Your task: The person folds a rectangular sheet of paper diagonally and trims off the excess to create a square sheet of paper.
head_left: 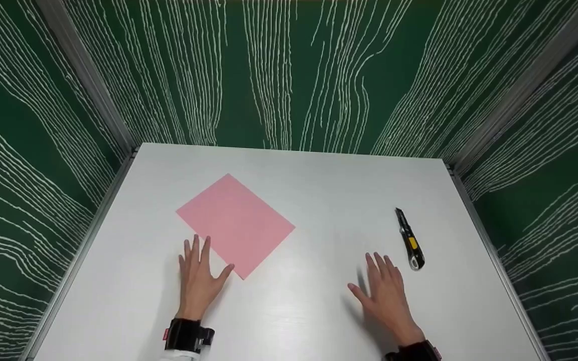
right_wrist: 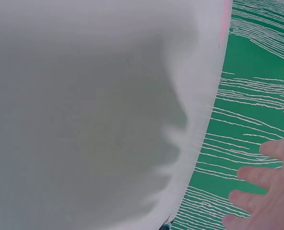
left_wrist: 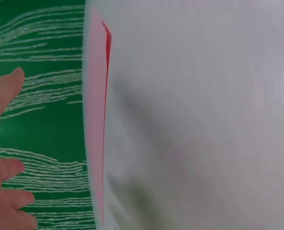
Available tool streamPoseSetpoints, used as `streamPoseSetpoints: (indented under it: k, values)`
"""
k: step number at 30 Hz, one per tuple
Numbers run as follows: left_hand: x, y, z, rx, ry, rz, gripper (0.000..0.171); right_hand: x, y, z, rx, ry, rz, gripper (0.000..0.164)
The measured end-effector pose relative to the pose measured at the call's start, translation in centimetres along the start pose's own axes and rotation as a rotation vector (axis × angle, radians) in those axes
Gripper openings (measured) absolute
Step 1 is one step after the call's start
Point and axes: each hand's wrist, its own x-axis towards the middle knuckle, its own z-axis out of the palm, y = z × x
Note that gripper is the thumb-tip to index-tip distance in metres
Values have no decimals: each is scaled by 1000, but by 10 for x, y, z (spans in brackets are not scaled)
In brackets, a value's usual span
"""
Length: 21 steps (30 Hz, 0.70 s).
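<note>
A pink sheet of paper [head_left: 236, 225] lies at a slant on the left half of the white table. In the head view my left hand [head_left: 199, 283] has its fingers spread, with fingertips and thumb overlapping the sheet's near-left edge. The left wrist view shows the same sheet [left_wrist: 96, 105] edge-on, one corner slightly raised, apart from the fingers. On the right, my right hand [head_left: 387, 296] is held over the table with fingers extended and nothing in it. Just beyond its fingertips lies a black utility knife [head_left: 409, 240] with a yellow slider.
The white table [head_left: 319, 200] is bounded by grey metal rails [head_left: 83, 235] at its sides. Dark green panels [head_left: 234, 100] with wavy white lines rise behind it and to both sides. Each wrist wears a black strap [head_left: 184, 335].
</note>
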Motion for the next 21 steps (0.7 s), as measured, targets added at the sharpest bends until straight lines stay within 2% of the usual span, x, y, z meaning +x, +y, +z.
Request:
streamPoseSetpoints:
  k: [4,7,10,14,18,21]
  values:
    - [5,9,4,-70,22,73,75,4,0,2,37,-9,-9,80]
    - [9,15,10,-99,-6,123,69,5,-1,2,53,-23,-7,79]
    - [13,19,18,-87,-53,184,69,5,-2,3,60,-30,-12,78]
    - [18,21,27,-37,-162,214,81,7,-3,5,84,-18,-36,76]
    - [24,20,34,12,-302,186,95,7,-4,6,115,-4,-64,71]
    - [28,18,39,29,-369,160,98,6,-5,7,133,-8,-79,66]
